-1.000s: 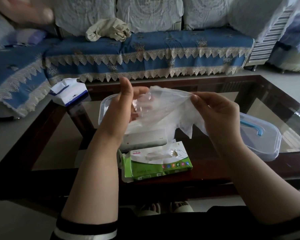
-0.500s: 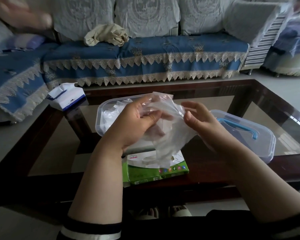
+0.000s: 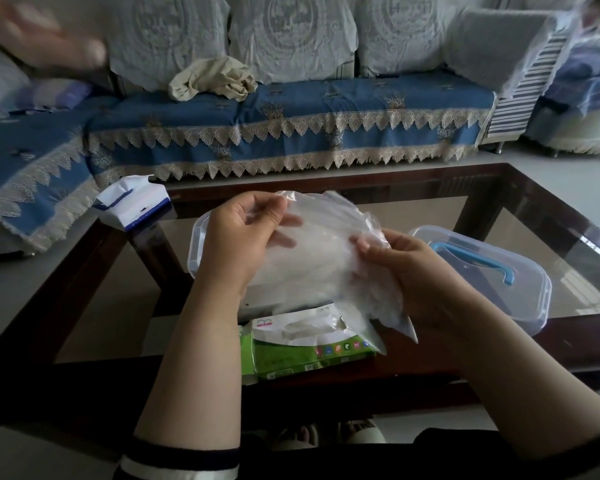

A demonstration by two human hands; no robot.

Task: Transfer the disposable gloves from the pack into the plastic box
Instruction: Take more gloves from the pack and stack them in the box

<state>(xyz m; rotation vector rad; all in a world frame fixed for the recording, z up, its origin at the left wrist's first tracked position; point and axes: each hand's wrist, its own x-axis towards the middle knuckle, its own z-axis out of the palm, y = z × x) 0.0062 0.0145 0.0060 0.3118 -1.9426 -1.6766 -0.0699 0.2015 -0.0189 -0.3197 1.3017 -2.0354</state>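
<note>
A clear disposable glove (image 3: 329, 258) is spread between both hands above the table. My left hand (image 3: 246, 237) pinches its upper left edge with thumb and fingers. My right hand (image 3: 402, 268) grips its right side, and the glove's lower end hangs down toward the green and white glove pack (image 3: 305, 344), which lies open near the table's front edge. The clear plastic box (image 3: 196, 244) stands just behind the pack, mostly hidden by my hands and the glove; only its left rim shows.
The box's clear lid with a blue handle (image 3: 482, 271) lies to the right on the glass coffee table (image 3: 499, 188). A white and blue tissue pack (image 3: 132, 202) sits at the table's far left corner. A blue-covered sofa (image 3: 291, 133) runs behind.
Both hands have drawn closer together and gathered the glove, lowering it toward the box; the glove is now more bunched than a second ago.
</note>
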